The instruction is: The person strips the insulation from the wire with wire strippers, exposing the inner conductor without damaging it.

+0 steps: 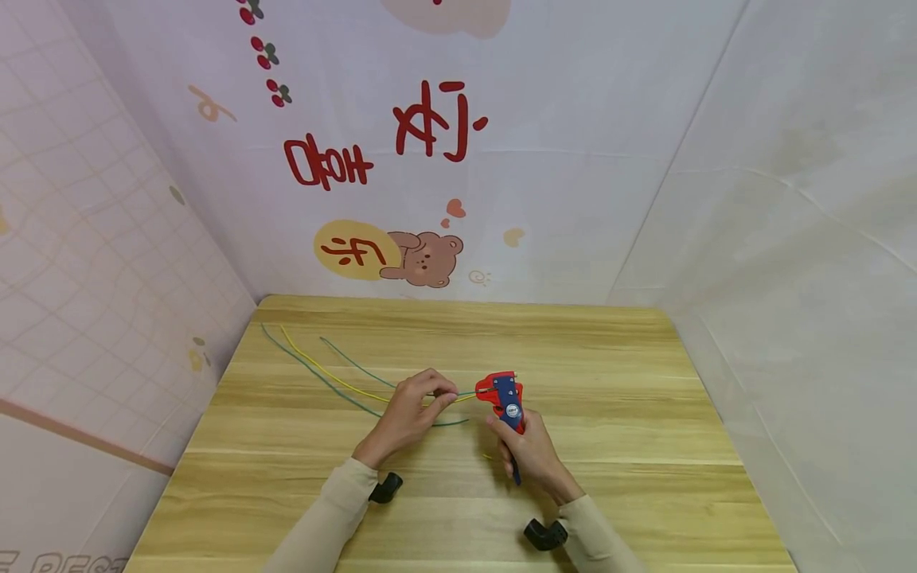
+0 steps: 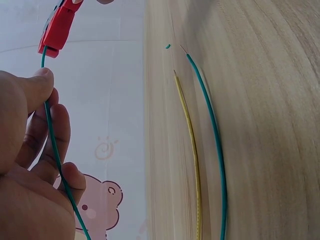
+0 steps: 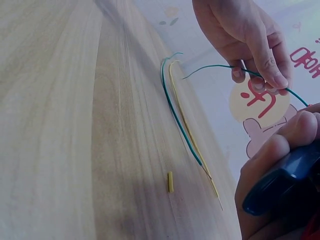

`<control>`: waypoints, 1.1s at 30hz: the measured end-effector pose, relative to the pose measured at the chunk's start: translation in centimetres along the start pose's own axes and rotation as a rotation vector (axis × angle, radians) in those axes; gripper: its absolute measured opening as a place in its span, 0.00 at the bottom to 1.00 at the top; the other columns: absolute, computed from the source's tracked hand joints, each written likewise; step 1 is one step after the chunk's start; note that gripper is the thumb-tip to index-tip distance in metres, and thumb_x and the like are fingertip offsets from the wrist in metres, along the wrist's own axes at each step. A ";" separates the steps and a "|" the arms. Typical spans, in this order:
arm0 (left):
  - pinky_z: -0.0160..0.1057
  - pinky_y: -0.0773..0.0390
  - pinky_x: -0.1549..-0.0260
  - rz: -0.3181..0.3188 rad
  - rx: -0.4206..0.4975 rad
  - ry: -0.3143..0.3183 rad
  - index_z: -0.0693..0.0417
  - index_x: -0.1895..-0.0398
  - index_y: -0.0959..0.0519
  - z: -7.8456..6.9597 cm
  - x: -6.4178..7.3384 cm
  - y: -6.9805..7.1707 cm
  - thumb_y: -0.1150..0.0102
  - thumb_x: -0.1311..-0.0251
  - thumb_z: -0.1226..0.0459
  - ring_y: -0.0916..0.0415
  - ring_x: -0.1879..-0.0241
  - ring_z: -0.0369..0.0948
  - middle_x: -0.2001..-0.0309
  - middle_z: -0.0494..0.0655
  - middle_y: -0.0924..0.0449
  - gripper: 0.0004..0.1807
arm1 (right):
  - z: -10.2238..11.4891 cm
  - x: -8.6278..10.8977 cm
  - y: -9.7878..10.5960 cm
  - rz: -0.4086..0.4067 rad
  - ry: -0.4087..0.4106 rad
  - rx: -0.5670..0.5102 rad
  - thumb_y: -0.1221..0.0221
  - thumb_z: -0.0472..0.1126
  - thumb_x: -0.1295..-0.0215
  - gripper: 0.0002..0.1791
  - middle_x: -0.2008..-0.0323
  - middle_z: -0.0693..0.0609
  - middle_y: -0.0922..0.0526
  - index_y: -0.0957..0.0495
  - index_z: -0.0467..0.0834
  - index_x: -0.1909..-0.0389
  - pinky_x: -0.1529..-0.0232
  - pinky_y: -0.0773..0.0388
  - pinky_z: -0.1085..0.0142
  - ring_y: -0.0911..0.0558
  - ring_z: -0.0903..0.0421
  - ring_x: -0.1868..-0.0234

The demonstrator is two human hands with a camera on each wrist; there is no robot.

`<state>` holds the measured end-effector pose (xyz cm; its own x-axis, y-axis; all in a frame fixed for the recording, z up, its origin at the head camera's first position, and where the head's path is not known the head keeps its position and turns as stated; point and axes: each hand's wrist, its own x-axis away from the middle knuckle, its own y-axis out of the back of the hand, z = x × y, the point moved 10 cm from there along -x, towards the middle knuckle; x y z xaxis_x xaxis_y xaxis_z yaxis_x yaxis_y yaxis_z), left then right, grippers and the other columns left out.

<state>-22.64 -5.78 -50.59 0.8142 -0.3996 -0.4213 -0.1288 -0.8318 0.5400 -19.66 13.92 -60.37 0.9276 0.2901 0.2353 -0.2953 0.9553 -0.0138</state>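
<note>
My left hand (image 1: 410, 407) pinches a green wire (image 2: 51, 127) between thumb and fingers, above the table. The wire's end reaches into the red nose of a wire stripper (image 1: 510, 392) with a blue body. My right hand (image 1: 536, 452) grips the stripper's handles, fingers wrapped round them. On the wood beneath lie a yellow wire (image 2: 191, 135) and a second green wire (image 2: 216, 130), side by side. Both show a thin bare tip at the near end. How far the held wire sits inside the stripper is hidden.
A short piece of yellow insulation (image 3: 170, 182) and a tiny green piece (image 2: 168, 46) lie loose on the wooden table (image 1: 630, 382). Behind the table rises a printed white wall covering (image 1: 573, 223), with similar coverings at both sides.
</note>
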 end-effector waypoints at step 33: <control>0.50 0.11 0.54 -0.046 -0.018 0.049 0.50 0.53 0.08 1.6 0.9 1.9 0.31 0.22 0.65 0.13 0.55 0.40 0.55 0.43 0.10 0.04 | 0.1 0.3 3.0 -0.083 -0.002 -0.053 0.36 0.50 0.14 0.17 0.84 0.55 0.25 0.27 0.42 0.60 0.85 0.21 0.65 0.23 0.57 0.89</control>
<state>-23.09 -8.39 -51.11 0.8459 -0.3410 -0.4102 -0.0806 -0.8419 0.5336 -20.25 16.86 -60.25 0.9479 0.2094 0.2402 -0.2046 0.9778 -0.0451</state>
